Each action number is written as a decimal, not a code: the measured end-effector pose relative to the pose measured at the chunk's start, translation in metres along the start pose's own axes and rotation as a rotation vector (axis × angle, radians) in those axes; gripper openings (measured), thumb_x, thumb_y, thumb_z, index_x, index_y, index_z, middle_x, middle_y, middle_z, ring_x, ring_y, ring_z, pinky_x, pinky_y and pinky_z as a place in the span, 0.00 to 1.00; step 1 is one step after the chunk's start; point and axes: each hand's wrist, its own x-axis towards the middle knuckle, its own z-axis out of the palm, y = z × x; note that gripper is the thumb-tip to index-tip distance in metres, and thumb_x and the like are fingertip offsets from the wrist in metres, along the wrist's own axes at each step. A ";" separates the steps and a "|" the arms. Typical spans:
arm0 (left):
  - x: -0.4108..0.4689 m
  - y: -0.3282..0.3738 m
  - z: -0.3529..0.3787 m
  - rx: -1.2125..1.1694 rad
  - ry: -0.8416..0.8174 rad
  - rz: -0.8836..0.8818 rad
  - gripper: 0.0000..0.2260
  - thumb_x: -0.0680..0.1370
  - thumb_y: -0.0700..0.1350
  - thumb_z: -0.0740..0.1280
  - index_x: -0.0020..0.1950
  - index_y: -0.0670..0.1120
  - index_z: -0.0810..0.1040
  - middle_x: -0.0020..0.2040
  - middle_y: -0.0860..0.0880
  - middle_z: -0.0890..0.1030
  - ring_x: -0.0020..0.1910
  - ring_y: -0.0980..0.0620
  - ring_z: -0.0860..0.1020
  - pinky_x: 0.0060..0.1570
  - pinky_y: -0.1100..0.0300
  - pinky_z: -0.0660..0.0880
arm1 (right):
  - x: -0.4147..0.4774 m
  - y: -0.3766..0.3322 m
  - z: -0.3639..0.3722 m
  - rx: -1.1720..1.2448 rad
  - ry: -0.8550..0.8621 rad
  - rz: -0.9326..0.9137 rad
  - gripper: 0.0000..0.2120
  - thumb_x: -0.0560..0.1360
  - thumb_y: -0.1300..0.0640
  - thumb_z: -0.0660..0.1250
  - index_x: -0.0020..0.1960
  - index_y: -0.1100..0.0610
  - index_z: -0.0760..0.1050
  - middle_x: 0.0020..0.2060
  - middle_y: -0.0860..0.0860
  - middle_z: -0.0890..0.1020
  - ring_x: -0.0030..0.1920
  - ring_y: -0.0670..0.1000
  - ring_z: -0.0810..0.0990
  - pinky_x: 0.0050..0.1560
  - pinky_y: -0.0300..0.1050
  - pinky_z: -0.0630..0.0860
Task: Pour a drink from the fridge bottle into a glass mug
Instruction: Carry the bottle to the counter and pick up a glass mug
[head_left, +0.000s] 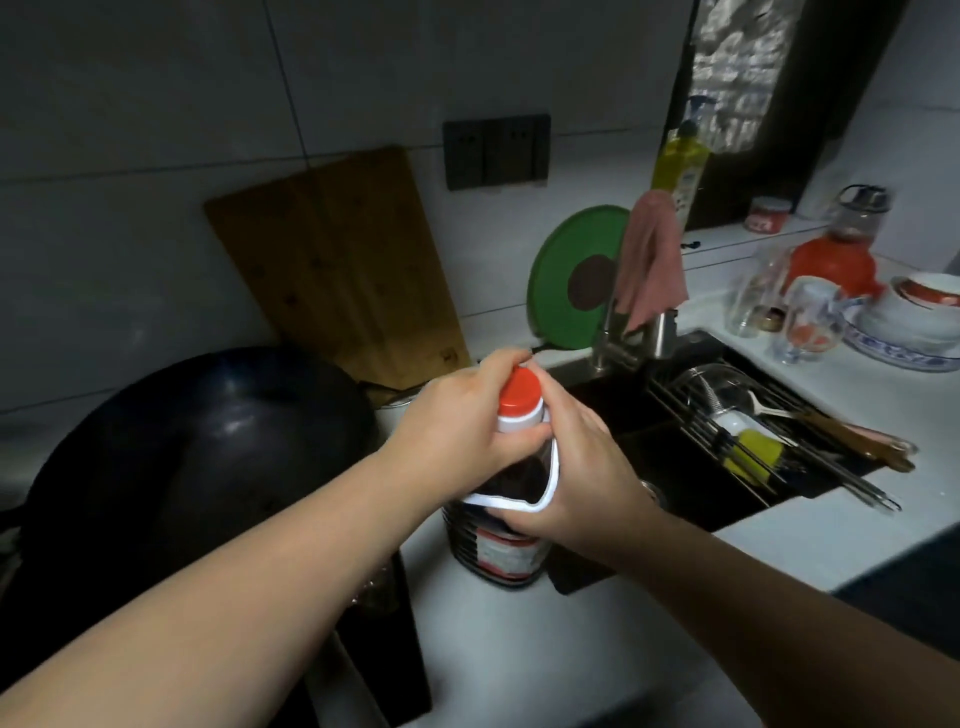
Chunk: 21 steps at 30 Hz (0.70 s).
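The left hand (462, 415) has its grip closed round the red cap (519, 388) of the bottle (498, 540), fingers curled over the far side and thumb pressed against the white collar beneath, which looks like the hold for twisting the cap off. The right hand (582, 478) has its grip wrapped about the bottle's shoulder, by the white handle (550, 483), most likely to brace the body so that it does not turn with the cap. The cap is on, so nothing is poured yet.

The bottle stands upright on the white desk (545, 649), holding a dark liquid, between the wok (197, 447) on its left and the sink (675, 457) on its right. Standing it down lets both hands work the cap.

A glass mug (808, 322) stands well apart, on the desk beyond the sink, near a stack of bowls (924, 312) and a red bottle (836, 260). Either the bottle or the mug must be carried across before pouring. A rack (769, 441) with utensils lies over the sink, and a cutting board (337, 270) leans on the wall behind.
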 end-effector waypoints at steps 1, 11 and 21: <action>0.005 -0.006 0.000 0.015 0.007 -0.021 0.31 0.72 0.59 0.71 0.71 0.50 0.66 0.63 0.49 0.78 0.58 0.49 0.77 0.56 0.57 0.74 | 0.009 0.006 0.004 0.002 -0.020 -0.018 0.56 0.61 0.36 0.77 0.78 0.55 0.53 0.71 0.49 0.70 0.71 0.44 0.66 0.70 0.57 0.67; 0.029 -0.033 0.030 0.163 0.163 -0.314 0.30 0.74 0.57 0.69 0.72 0.48 0.65 0.61 0.46 0.79 0.56 0.46 0.78 0.52 0.60 0.71 | 0.071 0.061 0.022 0.109 -0.333 -0.145 0.57 0.61 0.40 0.79 0.78 0.50 0.49 0.71 0.47 0.69 0.68 0.37 0.62 0.73 0.47 0.61; 0.020 -0.026 0.073 0.244 0.269 -0.591 0.30 0.74 0.60 0.67 0.71 0.50 0.64 0.60 0.51 0.78 0.55 0.52 0.78 0.51 0.64 0.73 | 0.073 0.104 0.044 0.283 -0.580 -0.188 0.56 0.64 0.40 0.77 0.74 0.33 0.38 0.74 0.43 0.62 0.73 0.46 0.63 0.71 0.51 0.68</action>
